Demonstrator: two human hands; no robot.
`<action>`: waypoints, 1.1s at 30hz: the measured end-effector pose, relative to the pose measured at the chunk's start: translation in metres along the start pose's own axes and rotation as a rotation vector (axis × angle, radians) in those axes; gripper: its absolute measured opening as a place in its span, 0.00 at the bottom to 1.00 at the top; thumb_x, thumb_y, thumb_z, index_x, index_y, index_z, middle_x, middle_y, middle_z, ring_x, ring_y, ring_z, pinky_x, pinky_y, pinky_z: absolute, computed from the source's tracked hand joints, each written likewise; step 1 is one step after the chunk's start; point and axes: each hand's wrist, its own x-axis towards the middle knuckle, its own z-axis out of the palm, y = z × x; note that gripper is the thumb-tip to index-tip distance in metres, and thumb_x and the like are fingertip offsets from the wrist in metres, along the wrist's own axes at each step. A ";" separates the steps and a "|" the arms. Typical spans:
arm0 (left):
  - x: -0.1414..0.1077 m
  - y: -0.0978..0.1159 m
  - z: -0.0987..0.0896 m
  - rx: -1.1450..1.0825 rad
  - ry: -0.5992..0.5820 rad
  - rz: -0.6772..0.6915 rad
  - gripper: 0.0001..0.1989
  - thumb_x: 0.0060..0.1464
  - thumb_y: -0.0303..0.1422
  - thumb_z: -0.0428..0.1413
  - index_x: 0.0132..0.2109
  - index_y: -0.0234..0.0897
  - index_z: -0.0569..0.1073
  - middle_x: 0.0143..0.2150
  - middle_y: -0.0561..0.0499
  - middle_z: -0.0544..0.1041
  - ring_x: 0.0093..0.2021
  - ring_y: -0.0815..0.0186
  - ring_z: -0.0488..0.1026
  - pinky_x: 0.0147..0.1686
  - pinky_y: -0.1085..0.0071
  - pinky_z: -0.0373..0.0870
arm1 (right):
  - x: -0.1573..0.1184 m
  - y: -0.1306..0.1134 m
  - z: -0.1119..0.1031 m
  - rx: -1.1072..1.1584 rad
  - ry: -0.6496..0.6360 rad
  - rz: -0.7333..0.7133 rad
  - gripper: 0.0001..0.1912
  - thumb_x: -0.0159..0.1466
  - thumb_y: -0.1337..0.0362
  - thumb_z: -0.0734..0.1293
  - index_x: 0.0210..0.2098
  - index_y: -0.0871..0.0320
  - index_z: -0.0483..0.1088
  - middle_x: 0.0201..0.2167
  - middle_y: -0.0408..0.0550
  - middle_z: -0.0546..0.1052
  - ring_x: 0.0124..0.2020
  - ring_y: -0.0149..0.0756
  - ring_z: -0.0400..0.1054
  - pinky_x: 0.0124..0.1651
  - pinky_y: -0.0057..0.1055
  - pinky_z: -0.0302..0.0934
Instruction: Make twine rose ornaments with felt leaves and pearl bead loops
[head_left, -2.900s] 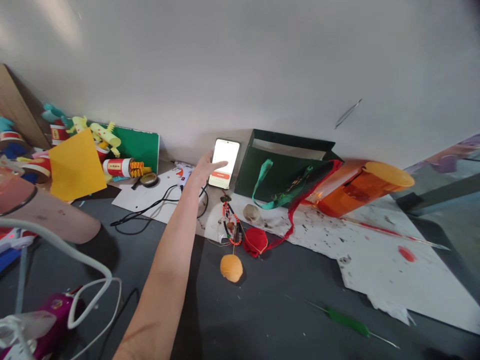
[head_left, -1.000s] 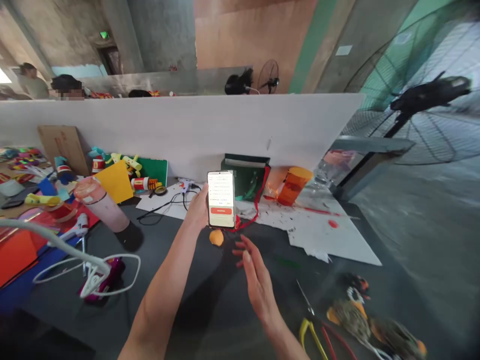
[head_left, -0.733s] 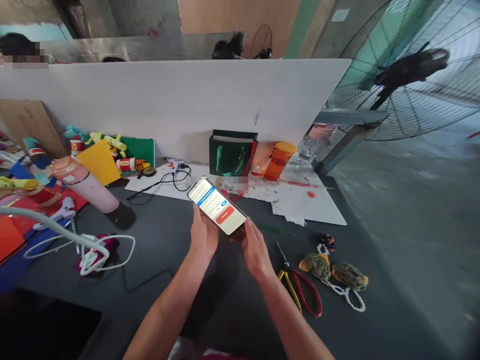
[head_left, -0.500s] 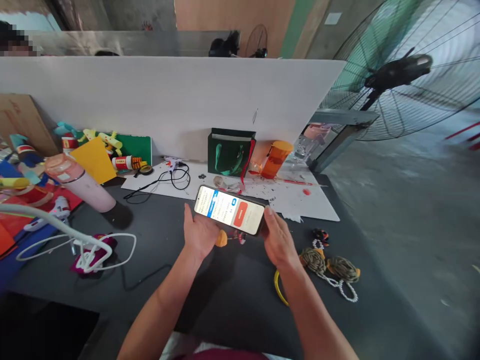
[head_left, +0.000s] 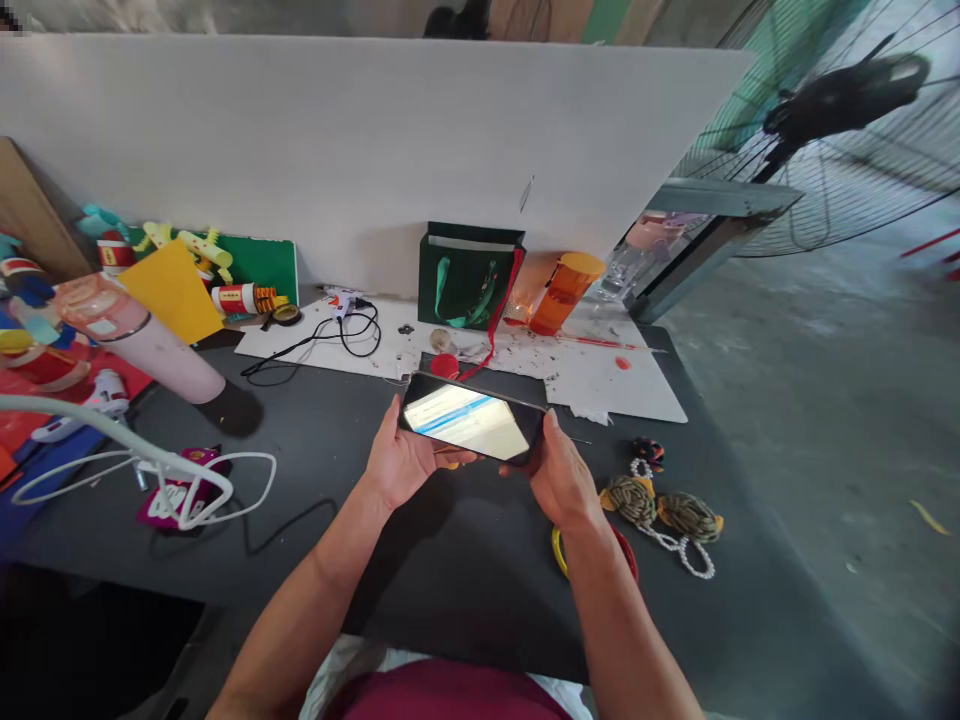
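A smartphone (head_left: 472, 420) is held sideways above the dark table, its lit screen tilted and blurred. My left hand (head_left: 401, 462) grips its left end, thumb at the edge and fingers underneath. On the right end, my right hand (head_left: 559, 470) closes with the thumb along the side. Behind the phone lies a round red piece (head_left: 445, 366) by the foot of a dark green gift bag (head_left: 470, 275) with a red ribbon. Under my right forearm show a yellow ring (head_left: 559, 553) and a red ring (head_left: 626, 555), partly hidden.
Right of my hand lie coiled cord bundles (head_left: 688, 516) with white beads. An orange jar (head_left: 564, 292) stands on the white board (head_left: 630, 385). At left are a pink tumbler (head_left: 150, 340), a white cable (head_left: 274, 490) and a yellow card (head_left: 172, 290). A large fan (head_left: 840, 110) stands at right.
The phone has turned sideways and its screen now shows a rotated, blurred page. My left fingers have come further under it. The camera view has tilted down, and the red round piece shows.
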 end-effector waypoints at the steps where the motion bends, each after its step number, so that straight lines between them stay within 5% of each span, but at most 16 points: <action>1: 0.001 0.000 -0.002 0.027 -0.006 -0.021 0.34 0.60 0.54 0.38 0.48 0.30 0.75 0.42 0.37 0.80 0.37 0.51 0.79 0.39 0.58 0.71 | -0.001 0.001 0.000 0.042 -0.008 0.043 0.21 0.62 0.44 0.63 0.39 0.54 0.74 0.36 0.50 0.80 0.36 0.46 0.75 0.29 0.39 0.70; 12: 0.002 0.002 -0.007 0.078 0.074 0.026 0.37 0.57 0.58 0.37 0.42 0.31 0.77 0.36 0.39 0.81 0.27 0.55 0.77 0.32 0.59 0.72 | -0.010 0.011 0.002 0.214 -0.113 0.193 0.23 0.62 0.45 0.63 0.44 0.56 0.74 0.44 0.50 0.79 0.39 0.46 0.75 0.22 0.34 0.68; 25: 0.007 -0.012 -0.002 0.081 0.164 0.109 0.29 0.60 0.52 0.39 0.44 0.36 0.76 0.39 0.42 0.81 0.33 0.57 0.76 0.33 0.62 0.72 | -0.007 0.011 0.005 0.101 0.010 -0.013 0.19 0.59 0.46 0.66 0.42 0.51 0.71 0.43 0.47 0.78 0.40 0.43 0.74 0.26 0.32 0.68; 33: 0.007 -0.009 -0.002 0.188 0.169 0.084 0.25 0.61 0.47 0.41 0.42 0.35 0.77 0.38 0.43 0.81 0.33 0.56 0.78 0.32 0.60 0.74 | -0.007 0.012 0.002 0.196 0.039 0.057 0.22 0.66 0.48 0.58 0.42 0.58 0.72 0.42 0.53 0.79 0.41 0.44 0.74 0.30 0.34 0.70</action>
